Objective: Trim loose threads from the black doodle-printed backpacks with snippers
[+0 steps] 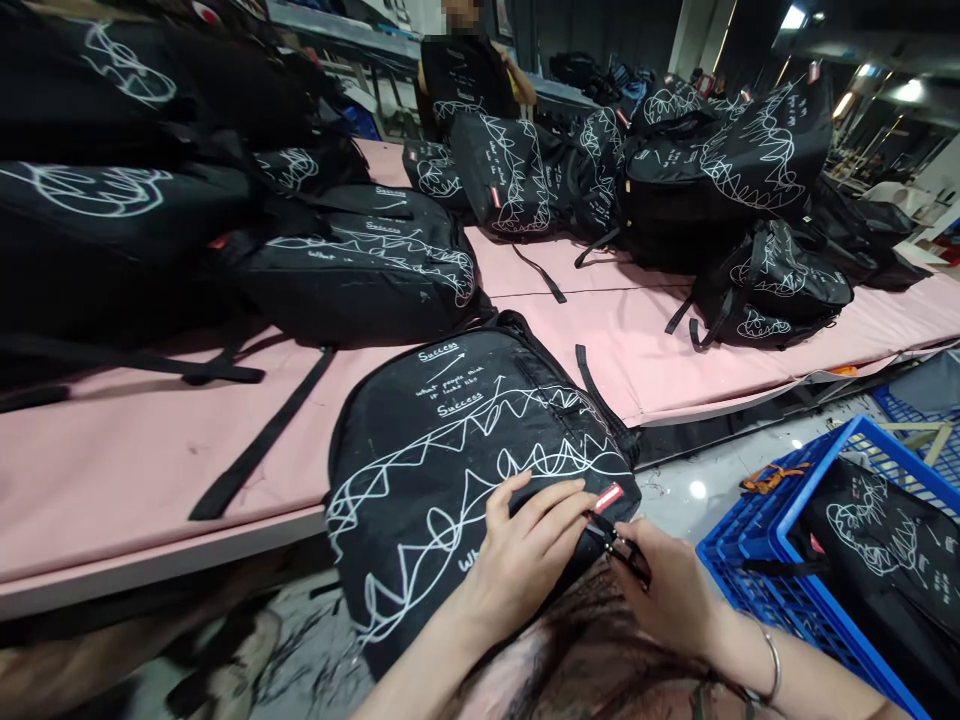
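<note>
A black backpack point(420, 480) with white scribbled lines and lettering lies on its back, hanging over the table's front edge towards me. My left hand point(525, 560) rests across its printed front, fingers stretched and spread, their tips next to a small red-and-white tag point(609, 497). The left thumb is hidden. Close to those fingertips, my right hand point(664, 580) is closed around a small black tool with shiny metal parts, which looks like thread snips point(630, 558). The tool's tip meets the bag's edge beside a short black strap; exactly what it touches is hard to see.
More printed black backpacks stand on the pink-covered table point(300, 440), piled high at left. A blue plastic crate point(795, 540) at right holds another backpack point(892, 540). Loose straps trail over the tabletop. Behind the table a person point(469, 75) handles a bag.
</note>
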{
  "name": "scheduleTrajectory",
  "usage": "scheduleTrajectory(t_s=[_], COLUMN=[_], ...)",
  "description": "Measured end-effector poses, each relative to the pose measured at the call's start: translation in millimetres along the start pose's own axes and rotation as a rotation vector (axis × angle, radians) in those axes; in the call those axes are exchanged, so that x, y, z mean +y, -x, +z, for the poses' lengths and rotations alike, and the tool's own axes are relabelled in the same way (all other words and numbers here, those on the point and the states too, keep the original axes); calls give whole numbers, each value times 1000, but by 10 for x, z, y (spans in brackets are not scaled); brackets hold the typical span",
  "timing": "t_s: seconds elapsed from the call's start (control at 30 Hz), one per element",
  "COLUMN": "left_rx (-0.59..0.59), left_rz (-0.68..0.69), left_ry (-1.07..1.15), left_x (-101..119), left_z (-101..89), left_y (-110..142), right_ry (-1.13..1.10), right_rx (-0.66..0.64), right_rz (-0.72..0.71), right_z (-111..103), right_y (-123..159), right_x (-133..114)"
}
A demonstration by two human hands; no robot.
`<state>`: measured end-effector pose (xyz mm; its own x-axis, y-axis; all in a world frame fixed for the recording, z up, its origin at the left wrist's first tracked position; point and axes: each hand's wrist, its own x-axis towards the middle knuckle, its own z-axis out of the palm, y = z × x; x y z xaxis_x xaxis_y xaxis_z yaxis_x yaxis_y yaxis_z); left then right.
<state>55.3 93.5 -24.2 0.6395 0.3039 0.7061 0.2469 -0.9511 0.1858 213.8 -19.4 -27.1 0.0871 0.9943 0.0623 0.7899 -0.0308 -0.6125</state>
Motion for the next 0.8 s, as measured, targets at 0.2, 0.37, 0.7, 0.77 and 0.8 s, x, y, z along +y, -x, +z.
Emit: scheduleTrajectory(t_s=[0.2,0.37,0.7,0.77,0.8], left_rx=[54,88,-140,-117,-94], left_rz=[-7,-115,-293,-325,-343], left_ry=[27,119,123,118,118], left_x=[19,53,568,536,517], left_z=[23,-142,-39,-10,-4], left_y=[1,-45,240,340,383], right_ry=[98,-175,-286,-275,-269], right_rx=[41,106,79,47,39], right_rz=[-50,-114,-314,-385,-409], right_z=[48,-108,-452,-459,-462], right_y=[-51,-82,-531,-597,-627], right_x=[-76,180,1077,1081,1073])
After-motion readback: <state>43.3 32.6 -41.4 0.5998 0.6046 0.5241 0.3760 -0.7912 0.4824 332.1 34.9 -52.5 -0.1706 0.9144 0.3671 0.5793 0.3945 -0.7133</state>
